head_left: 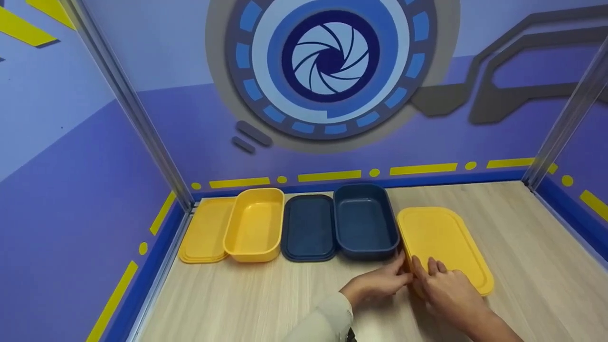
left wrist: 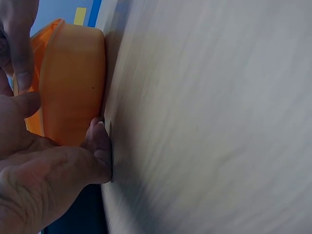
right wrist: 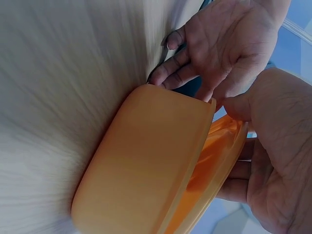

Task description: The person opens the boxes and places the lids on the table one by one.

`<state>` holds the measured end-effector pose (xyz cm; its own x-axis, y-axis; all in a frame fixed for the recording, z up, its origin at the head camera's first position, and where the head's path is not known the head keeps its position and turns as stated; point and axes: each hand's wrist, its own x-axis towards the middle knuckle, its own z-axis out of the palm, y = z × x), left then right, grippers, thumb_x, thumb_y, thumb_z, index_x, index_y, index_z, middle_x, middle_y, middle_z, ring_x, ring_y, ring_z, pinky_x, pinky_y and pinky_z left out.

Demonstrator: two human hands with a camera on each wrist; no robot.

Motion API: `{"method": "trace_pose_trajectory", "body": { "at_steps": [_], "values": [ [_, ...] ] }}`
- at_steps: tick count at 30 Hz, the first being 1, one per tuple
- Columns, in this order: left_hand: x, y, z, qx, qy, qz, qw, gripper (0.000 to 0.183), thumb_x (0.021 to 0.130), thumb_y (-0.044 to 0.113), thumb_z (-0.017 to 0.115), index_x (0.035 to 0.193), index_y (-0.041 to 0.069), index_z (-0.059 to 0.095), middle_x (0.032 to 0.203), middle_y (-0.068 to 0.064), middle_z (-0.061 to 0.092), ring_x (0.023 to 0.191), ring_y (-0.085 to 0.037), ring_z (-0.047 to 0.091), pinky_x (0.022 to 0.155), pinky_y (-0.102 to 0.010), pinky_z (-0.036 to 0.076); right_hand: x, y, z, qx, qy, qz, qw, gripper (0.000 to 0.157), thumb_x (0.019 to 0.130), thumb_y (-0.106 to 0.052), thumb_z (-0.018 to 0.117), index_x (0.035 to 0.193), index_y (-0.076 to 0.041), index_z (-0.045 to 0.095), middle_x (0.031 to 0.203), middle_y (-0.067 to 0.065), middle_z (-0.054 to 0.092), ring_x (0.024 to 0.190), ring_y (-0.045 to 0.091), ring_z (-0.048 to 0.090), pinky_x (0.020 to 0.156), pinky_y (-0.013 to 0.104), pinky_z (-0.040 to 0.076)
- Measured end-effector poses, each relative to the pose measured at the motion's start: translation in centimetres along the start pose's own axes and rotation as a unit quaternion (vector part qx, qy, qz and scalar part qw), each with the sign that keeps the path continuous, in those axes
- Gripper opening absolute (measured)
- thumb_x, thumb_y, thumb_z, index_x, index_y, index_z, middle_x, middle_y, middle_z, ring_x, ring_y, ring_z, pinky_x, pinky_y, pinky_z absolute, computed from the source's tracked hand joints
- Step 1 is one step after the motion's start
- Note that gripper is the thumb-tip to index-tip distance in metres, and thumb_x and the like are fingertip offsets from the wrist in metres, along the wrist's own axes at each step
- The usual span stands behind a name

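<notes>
A yellow lid lies over a yellow box at the right of the row. In the right wrist view, the lid sits ajar, with a gap along the near rim. My right hand pinches the lid's near edge, its thumb by the gap and fingers over the top. Beside the box's near left corner, my left hand has its fingers extended, touching the side wall low down. The left wrist view shows this hand against the box wall. The box's contents are hidden.
Left of the hands stand an open dark blue box, a dark blue lid, an open yellow box and another yellow lid, side by side. Printed panels enclose the wooden table at the back and sides.
</notes>
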<state>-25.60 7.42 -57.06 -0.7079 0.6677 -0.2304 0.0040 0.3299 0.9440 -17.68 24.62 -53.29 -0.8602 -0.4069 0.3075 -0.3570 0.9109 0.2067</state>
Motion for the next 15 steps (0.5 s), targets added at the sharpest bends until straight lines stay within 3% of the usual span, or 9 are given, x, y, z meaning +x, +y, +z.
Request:
{"method": "trace_pose_trajectory", "body": {
  "at_steps": [3,9,15],
  "values": [
    [0.04,0.02,-0.09,0.006,-0.001,0.008,1.0000,0.079,0.107,0.033,0.057,0.172,0.038,0.013,0.180,0.004,0.016,0.157,-0.006,0.028,0.126,-0.026,0.030,0.05,-0.03,0.17,-0.001,0.014,-0.005,1.000,0.051,0.093,-0.029,0.082,0.135,-0.004,0.068,0.092,0.015,0.069,0.066,0.019,0.058,0.050,0.036,0.055],
    [0.01,0.00,-0.14,-0.001,-0.010,-0.003,0.9999,0.079,0.108,0.033,0.057,0.172,0.038,0.012,0.180,0.004,0.014,0.149,-0.008,0.039,0.111,-0.029,0.047,-0.23,-0.02,0.61,-0.009,0.055,-0.019,0.998,0.051,0.089,-0.027,0.085,0.131,-0.003,0.070,0.091,0.016,0.067,0.069,0.022,0.059,0.049,0.036,0.053],
    [0.00,-0.06,-0.10,0.011,-0.007,0.008,0.9999,0.079,0.108,0.033,0.056,0.172,0.037,0.011,0.181,0.005,0.013,0.155,-0.007,0.033,0.120,-0.027,0.039,-0.41,-0.03,0.92,-0.027,0.061,-0.033,0.997,0.055,0.085,-0.027,0.087,0.130,-0.001,0.071,0.101,0.022,0.073,0.079,0.028,0.069,0.054,0.038,0.058]
  ]
}}
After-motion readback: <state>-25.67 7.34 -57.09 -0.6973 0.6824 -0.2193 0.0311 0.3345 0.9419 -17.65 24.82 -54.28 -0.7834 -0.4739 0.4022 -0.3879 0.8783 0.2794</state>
